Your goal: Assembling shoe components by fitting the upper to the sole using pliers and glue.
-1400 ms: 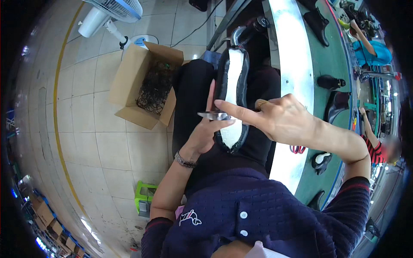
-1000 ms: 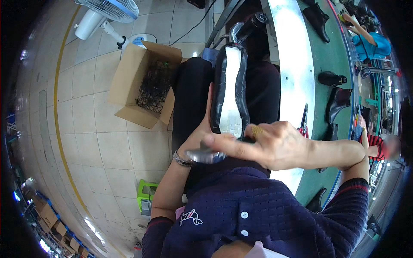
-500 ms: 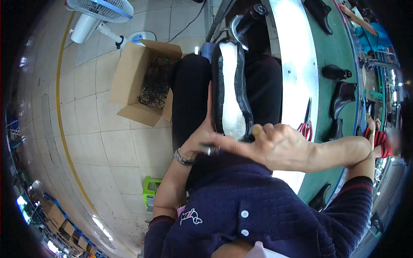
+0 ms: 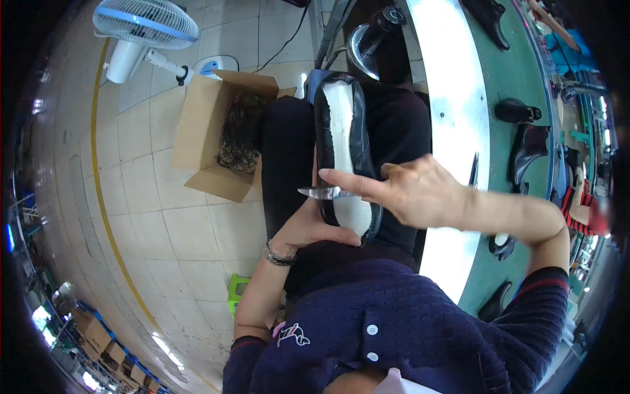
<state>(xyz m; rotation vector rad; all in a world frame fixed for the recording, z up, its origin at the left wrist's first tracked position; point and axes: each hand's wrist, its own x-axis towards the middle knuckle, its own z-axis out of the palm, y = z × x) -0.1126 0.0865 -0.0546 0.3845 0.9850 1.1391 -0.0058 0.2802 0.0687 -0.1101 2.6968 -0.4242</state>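
A black shoe (image 4: 340,125), sole side up with a white strip along its bottom, lies lengthwise over my lap. My left hand (image 4: 305,226) is closed around its near left side, the thumb pressed on the white part near the end. In my right hand (image 4: 423,194) is a knife (image 4: 317,192) with a short shiny blade. The blade lies across the shoe's middle and sticks out past its left edge. My right index finger stretches along the knife; its handle is hidden by my fingers.
An open cardboard box (image 4: 197,131) holding tangled dark trimmings (image 4: 239,134) stands on the floor left of my knees. Behind it is a fan (image 4: 147,26). At right, a white bench edge (image 4: 449,79) carries scissors (image 4: 474,169); beyond it, a green belt (image 4: 522,65) carries several black boots.
The shoe has come nearer to me and tilted slightly. My right hand has moved from its near end up across its middle, and the blade now shows clearly.
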